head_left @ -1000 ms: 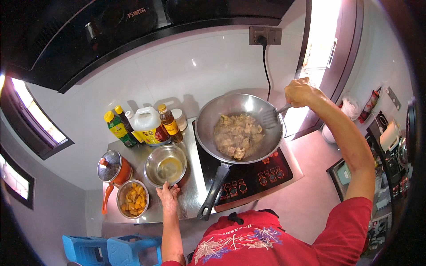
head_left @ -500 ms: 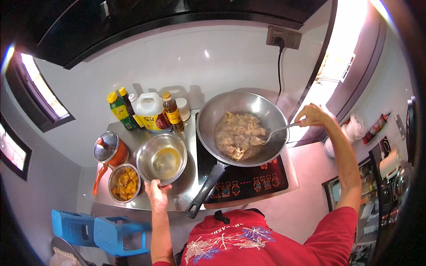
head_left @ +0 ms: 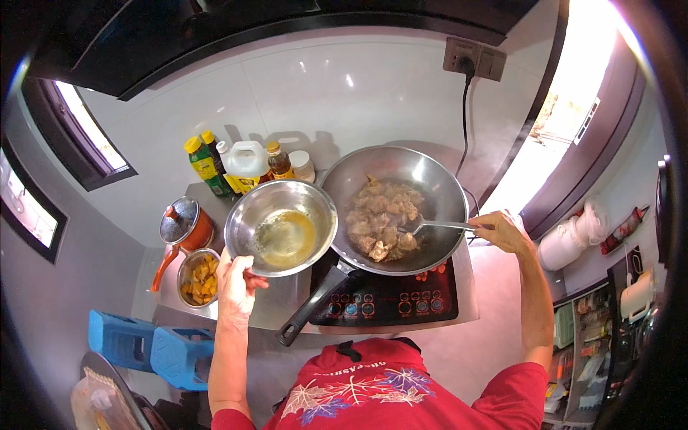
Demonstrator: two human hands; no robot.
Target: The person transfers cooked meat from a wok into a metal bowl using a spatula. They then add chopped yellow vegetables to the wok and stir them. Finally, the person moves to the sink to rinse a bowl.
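I log the scene from the induction cooktop (head_left: 390,304) downward. It sits at the right end of the worktop (head_left: 283,304), its front edge toward me. On it stands the wok (head_left: 393,208), filled with browned meat pieces (head_left: 380,215); its black handle (head_left: 315,304) runs from the pan's near-left rim toward the front edge of the worktop, ending left of my chest.

The steel bowl (head_left: 281,226) carries a shallow pool of yellow liquid (head_left: 287,235). It hangs above the worktop, its right rim just beside the wok's left rim, possibly overlapping it; I cannot tell whether they touch. My left hand (head_left: 236,283) pinches the bowl's near-left rim, thumb over the edge and fingers beneath. So the wok lies directly right of the bowl, and the left hand is the nearer to that gap.

My right hand (head_left: 502,231) is closed round the handle of the metal spatula (head_left: 430,226), whose long axis runs right to left, blade down in the meat.

Against the frame half a second earlier: the bowl rested on the worktop left of the cooktop; now it is lifted and shifted right. The spatula sits much as it did.
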